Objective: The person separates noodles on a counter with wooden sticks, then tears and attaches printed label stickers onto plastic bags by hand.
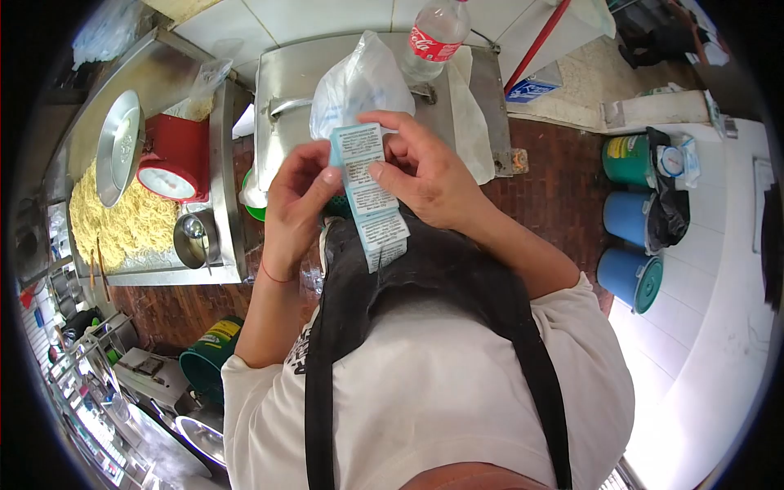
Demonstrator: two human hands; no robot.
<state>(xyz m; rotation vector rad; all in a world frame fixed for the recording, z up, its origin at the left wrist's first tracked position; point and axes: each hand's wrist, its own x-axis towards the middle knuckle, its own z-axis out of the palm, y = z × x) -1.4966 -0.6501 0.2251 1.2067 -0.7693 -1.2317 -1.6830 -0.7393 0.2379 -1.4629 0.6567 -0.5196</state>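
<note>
The strip of printed labels lies between both hands, long axis running toward the black apron, its left edge pinched by the left hand, its upper face gripped under the right hand's thumb.

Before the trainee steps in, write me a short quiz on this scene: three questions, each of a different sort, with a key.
1. What do the left hand and the right hand hold between them?
2. True or false: in the picture, the Coca-Cola bottle stands to the right of the plastic bag.
3. What colour is the body of the weighing scale beside the noodles?
a) blue
b) red
c) green

Key:
1. A strip of printed labels.
2. True.
3. b
</note>
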